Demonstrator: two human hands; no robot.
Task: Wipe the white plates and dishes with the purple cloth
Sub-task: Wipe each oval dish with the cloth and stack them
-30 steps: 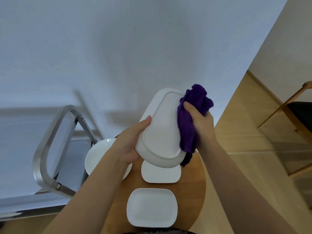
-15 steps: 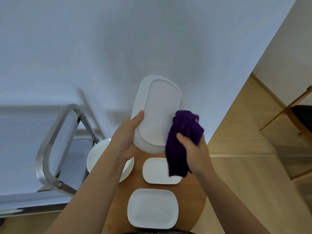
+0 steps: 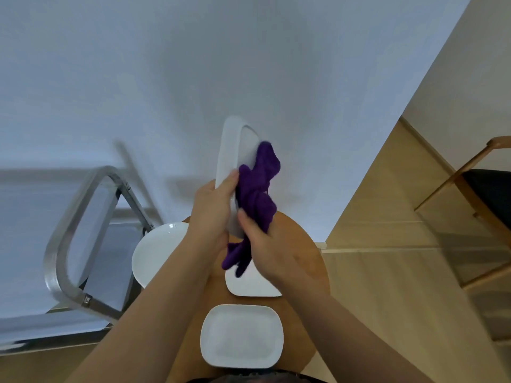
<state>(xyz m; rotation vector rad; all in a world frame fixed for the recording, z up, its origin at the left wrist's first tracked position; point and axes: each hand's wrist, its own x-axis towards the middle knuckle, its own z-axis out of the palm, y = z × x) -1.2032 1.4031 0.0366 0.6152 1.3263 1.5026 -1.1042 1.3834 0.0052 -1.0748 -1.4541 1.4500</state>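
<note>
Two hands hold things up above the round tabletop [image 3: 309, 252]. Our left hand [image 3: 211, 210] grips the long white dish [image 3: 231, 150] on its edge. Our right hand [image 3: 272, 244] squeezes the purple cloth [image 3: 258, 189] against that dish. Two small white dishes [image 3: 242, 337] and round plates [image 3: 157, 250] sit on the tabletop below.

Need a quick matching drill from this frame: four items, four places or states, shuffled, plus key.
Items:
1. long dish
2. purple cloth
3. round plate
4. nearest rectangular plate

States:
A. on the table's left side, partly behind the left forearm
B. flat on the table, closest to the camera
C. gripped by the right hand
D. held up on edge by the left hand

Pairs: 1-D, 2-C, 3-A, 4-B
</note>
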